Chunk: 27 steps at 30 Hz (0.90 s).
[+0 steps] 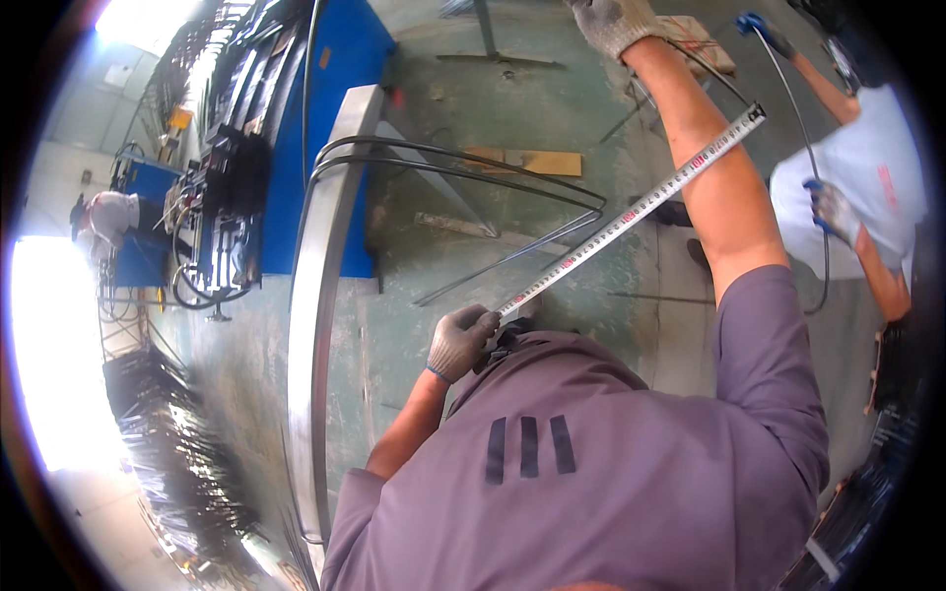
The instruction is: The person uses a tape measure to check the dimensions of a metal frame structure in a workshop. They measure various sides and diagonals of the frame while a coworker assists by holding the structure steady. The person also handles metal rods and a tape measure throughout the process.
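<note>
My left hand [461, 342], in a grey knit glove, is closed on one end of a tape measure [626, 219] near my waist. The white blade runs out straight, up and to the right, passing by my right forearm to a dark end tip. My right arm reaches far forward; my gloved right hand [616, 25] is at the top edge, where its fingers are partly cut off. A dark thin rod [711, 71] shows beside that wrist; whether the hand holds it I cannot tell. Bent dark rods [463, 158] hang over a square metal beam [317, 286] left of the tape.
A co-worker in a white shirt [838, 177] at the right holds a curved dark rod [806, 138] with gloved hands. Blue machinery [340, 59] stands at the left, with another person [113, 217] beyond. Cardboard [537, 163] lies on the green floor; bundled rods [182, 443] are lower left.
</note>
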Each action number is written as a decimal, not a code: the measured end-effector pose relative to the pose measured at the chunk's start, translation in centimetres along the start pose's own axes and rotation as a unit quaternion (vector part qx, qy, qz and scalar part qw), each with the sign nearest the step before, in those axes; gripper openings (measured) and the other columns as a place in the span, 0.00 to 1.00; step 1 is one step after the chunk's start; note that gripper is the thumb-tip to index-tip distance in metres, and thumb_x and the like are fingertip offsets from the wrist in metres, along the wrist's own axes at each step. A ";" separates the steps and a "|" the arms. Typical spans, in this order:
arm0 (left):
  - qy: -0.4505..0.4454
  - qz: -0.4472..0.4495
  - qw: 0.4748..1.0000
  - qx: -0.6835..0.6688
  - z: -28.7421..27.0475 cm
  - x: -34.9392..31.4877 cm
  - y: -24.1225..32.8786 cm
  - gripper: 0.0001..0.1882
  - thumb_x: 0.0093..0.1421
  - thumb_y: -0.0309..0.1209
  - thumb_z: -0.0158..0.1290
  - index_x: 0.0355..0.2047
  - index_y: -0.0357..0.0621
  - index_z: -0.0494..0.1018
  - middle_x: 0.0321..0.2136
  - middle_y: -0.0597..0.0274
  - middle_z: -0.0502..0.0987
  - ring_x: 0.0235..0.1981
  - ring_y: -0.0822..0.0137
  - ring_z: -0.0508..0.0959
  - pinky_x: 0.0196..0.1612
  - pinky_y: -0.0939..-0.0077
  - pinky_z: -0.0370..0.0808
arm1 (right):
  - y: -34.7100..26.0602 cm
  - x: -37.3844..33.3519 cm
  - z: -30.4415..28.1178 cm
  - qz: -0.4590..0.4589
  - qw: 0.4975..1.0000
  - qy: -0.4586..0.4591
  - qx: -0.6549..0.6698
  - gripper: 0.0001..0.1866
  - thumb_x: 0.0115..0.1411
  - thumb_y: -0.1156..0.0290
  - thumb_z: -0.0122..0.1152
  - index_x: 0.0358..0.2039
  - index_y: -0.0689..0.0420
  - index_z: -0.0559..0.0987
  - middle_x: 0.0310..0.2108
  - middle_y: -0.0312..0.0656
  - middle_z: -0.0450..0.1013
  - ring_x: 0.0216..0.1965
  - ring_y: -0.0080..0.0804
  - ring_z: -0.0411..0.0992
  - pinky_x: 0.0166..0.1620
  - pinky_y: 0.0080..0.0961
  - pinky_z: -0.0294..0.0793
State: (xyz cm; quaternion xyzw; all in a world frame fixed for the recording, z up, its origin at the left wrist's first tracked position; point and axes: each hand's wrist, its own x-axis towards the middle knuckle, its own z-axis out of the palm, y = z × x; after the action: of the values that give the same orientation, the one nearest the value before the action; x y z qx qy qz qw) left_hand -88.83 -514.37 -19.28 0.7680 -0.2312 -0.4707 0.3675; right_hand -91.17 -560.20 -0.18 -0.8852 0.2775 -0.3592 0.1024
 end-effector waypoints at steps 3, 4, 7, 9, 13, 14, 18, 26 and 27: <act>-0.025 0.016 0.999 0.018 0.8 1.4 1.1 0.19 0.69 0.43 0.58 0.40 0.37 0.84 0.26 0.61 0.82 0.27 0.71 0.78 0.35 0.68 0.77 | 1.5 0.4 -4.2 0.016 0.999 0.022 -0.035 0.18 0.74 0.52 0.54 0.45 0.50 0.85 0.42 0.57 0.82 0.49 0.62 0.80 0.51 0.52 0.79; -0.033 0.025 0.999 0.022 1.1 1.9 1.2 0.19 0.69 0.43 0.58 0.40 0.37 0.84 0.26 0.60 0.82 0.27 0.71 0.78 0.35 0.67 0.77 | 2.4 0.6 -5.0 0.035 0.996 0.019 -0.082 0.18 0.74 0.52 0.54 0.46 0.50 0.85 0.43 0.57 0.82 0.50 0.62 0.80 0.51 0.52 0.78; -0.060 0.039 0.996 0.045 1.6 3.1 2.1 0.19 0.68 0.42 0.59 0.42 0.36 0.84 0.28 0.57 0.83 0.30 0.69 0.79 0.38 0.66 0.78 | 3.7 0.5 -8.8 0.109 0.975 -0.037 -0.188 0.18 0.73 0.53 0.55 0.48 0.51 0.86 0.43 0.56 0.83 0.50 0.61 0.80 0.52 0.51 0.78; -0.076 0.053 0.994 0.049 1.9 3.7 2.5 0.19 0.68 0.42 0.60 0.43 0.36 0.84 0.29 0.54 0.83 0.32 0.68 0.80 0.40 0.65 0.78 | 1.5 -1.5 -9.9 0.058 0.991 -0.018 -0.119 0.17 0.73 0.54 0.57 0.47 0.51 0.86 0.43 0.55 0.84 0.48 0.60 0.81 0.51 0.50 0.78; -0.115 0.064 0.990 0.053 3.1 5.0 2.8 0.18 0.68 0.42 0.59 0.41 0.36 0.84 0.28 0.58 0.82 0.32 0.70 0.78 0.39 0.68 0.76 | 1.4 -3.6 -11.3 0.022 0.998 0.003 -0.064 0.12 0.71 0.59 0.59 0.45 0.50 0.86 0.42 0.51 0.84 0.46 0.55 0.82 0.49 0.46 0.79; -0.119 0.082 0.988 0.055 3.4 5.6 2.7 0.18 0.69 0.41 0.59 0.38 0.36 0.84 0.28 0.63 0.82 0.31 0.73 0.76 0.37 0.71 0.75 | 0.7 -3.8 -11.7 0.045 0.998 -0.005 -0.046 0.12 0.71 0.60 0.59 0.45 0.50 0.86 0.42 0.50 0.85 0.46 0.54 0.83 0.49 0.45 0.79; -0.143 0.099 0.984 0.045 3.9 6.6 3.2 0.18 0.69 0.42 0.59 0.36 0.36 0.84 0.28 0.68 0.82 0.30 0.76 0.75 0.36 0.74 0.74 | -0.2 -4.7 -11.2 0.072 0.995 -0.018 -0.069 0.11 0.72 0.60 0.59 0.45 0.49 0.86 0.42 0.50 0.84 0.45 0.53 0.83 0.48 0.44 0.80; -0.220 0.120 0.962 0.107 5.4 7.7 4.5 0.18 0.70 0.43 0.61 0.40 0.37 0.83 0.28 0.60 0.82 0.31 0.71 0.76 0.39 0.68 0.76 | 4.3 -11.0 -15.8 0.137 0.985 0.058 -0.091 0.17 0.72 0.56 0.59 0.45 0.56 0.86 0.40 0.57 0.82 0.44 0.60 0.81 0.49 0.45 0.79; -0.233 0.111 0.959 0.118 5.7 7.6 4.8 0.19 0.70 0.43 0.62 0.42 0.37 0.84 0.29 0.56 0.83 0.32 0.69 0.78 0.41 0.66 0.78 | 5.1 -12.1 -16.2 0.151 0.979 0.056 -0.122 0.17 0.72 0.57 0.60 0.45 0.57 0.86 0.39 0.58 0.82 0.44 0.61 0.81 0.49 0.44 0.79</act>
State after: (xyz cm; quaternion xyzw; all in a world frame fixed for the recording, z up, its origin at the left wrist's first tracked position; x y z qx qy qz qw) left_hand -90.55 -524.64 -21.35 0.6444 -0.4482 -0.5623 0.2603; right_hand -111.63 -557.31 2.56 -0.8174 0.4549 -0.3521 0.0309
